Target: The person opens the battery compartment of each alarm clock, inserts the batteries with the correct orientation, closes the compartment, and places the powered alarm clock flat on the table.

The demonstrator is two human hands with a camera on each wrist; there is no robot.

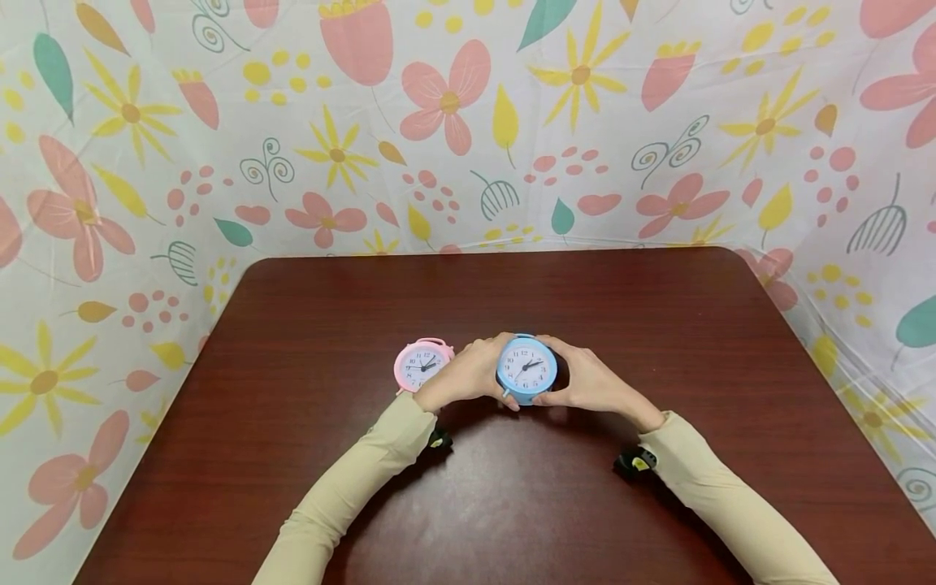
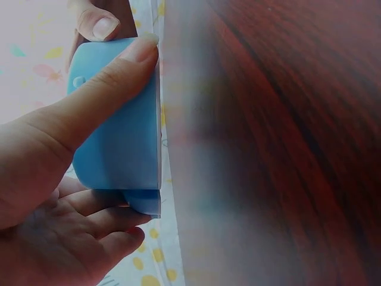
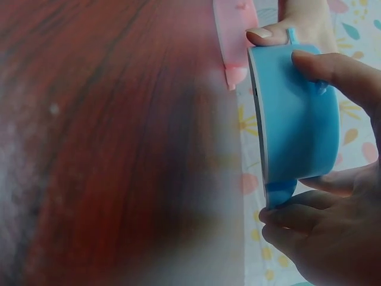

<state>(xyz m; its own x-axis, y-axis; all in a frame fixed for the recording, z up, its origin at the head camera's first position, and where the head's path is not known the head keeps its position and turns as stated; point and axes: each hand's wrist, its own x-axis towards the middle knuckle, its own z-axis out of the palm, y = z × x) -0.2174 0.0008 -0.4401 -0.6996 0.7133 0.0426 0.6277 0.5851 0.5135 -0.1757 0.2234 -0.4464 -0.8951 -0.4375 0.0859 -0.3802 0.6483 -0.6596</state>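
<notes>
Both hands hold a blue alarm clock (image 1: 526, 370) between them near the middle of the table, its white dial facing the head camera. The left hand (image 1: 471, 372) grips its left side and the right hand (image 1: 594, 380) its right side. In the left wrist view, the left thumb presses across the blue casing (image 2: 128, 149) with the other fingers round the far side. The right wrist view has the right hand (image 3: 333, 220) with thumb and fingers on opposite sides of the clock. Whether the clock touches the table cannot be told.
A pink alarm clock (image 1: 419, 366) stands just left of the left hand, partly covered by its wrist. The dark brown wooden table (image 1: 468, 504) extends back to a flower-patterned cloth (image 1: 453, 179). Dark straps (image 1: 634, 463) sit at both wrists.
</notes>
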